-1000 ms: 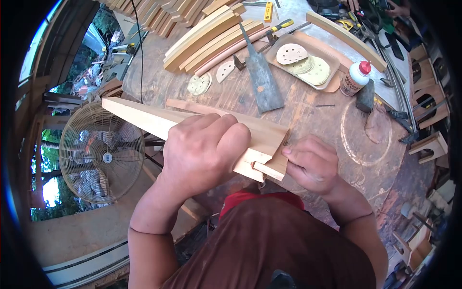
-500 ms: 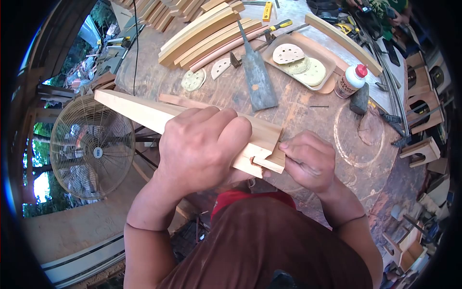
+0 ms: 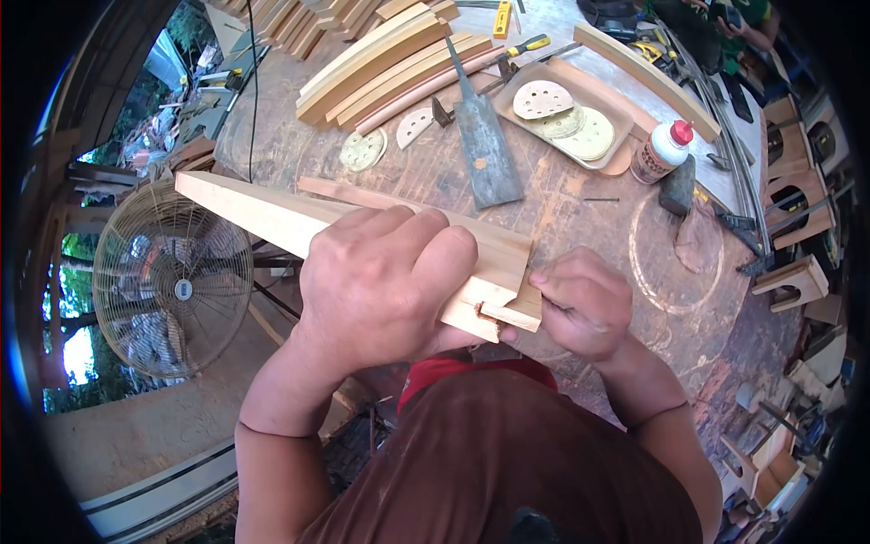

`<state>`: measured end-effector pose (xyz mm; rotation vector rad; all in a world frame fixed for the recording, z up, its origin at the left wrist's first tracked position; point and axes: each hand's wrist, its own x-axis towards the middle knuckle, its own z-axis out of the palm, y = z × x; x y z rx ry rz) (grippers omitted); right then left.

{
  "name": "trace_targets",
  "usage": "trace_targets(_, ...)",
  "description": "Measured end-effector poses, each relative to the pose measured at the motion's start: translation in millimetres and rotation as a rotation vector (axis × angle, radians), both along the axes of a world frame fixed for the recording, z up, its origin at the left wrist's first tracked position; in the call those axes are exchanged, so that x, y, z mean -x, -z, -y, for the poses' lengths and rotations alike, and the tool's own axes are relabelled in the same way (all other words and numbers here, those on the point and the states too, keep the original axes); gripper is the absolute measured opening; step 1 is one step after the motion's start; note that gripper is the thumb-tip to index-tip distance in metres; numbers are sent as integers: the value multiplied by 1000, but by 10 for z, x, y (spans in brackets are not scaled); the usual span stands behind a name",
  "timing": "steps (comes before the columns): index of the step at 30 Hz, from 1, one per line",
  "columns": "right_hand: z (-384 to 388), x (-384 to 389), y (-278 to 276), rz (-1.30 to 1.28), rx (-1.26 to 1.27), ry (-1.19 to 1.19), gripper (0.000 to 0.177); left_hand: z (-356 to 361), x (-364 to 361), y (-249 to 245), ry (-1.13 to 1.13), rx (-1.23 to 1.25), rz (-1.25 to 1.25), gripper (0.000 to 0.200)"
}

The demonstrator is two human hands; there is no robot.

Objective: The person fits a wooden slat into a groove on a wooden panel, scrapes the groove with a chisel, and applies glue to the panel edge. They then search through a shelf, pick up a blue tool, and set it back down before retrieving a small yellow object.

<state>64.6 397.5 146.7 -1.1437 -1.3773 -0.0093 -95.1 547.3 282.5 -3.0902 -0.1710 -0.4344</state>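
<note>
My left hand (image 3: 381, 281) is clamped over a long pale wooden piece (image 3: 254, 210) that tapers toward the far left and lies across the near edge of the round workbench (image 3: 580, 227). The piece ends in a notched, stepped joint (image 3: 503, 308) just past my left fingers. My right hand (image 3: 580, 304) presses against that joint end, fingertips pinched at the small protruding tongue. I cannot tell whether the right hand holds a small tool or abrasive.
On the bench lie a flat metal blade tool (image 3: 485, 145), a tray of sanding discs (image 3: 566, 118), loose discs (image 3: 362, 150), a glue bottle (image 3: 660, 150), curved wooden slats (image 3: 390, 68) and a dark stone (image 3: 678, 190). A floor fan (image 3: 172, 276) stands left below. Small wooden stools (image 3: 788, 281) sit right.
The view has shifted slightly; my hands and the wooden piece stay together. My right fingertips have shifted slightly along the joint end.
</note>
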Motion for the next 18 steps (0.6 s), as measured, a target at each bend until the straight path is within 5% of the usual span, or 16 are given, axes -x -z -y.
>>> trace_targets(11, -3, 19, 61, -31, -42, -37, 35, 28, 48, 48, 17, -21, 1, 61)
trace_targets(18, -2, 54, 95, -14, -83, -41, 34, 93, 66, 53, 36, -9, 8, 83)
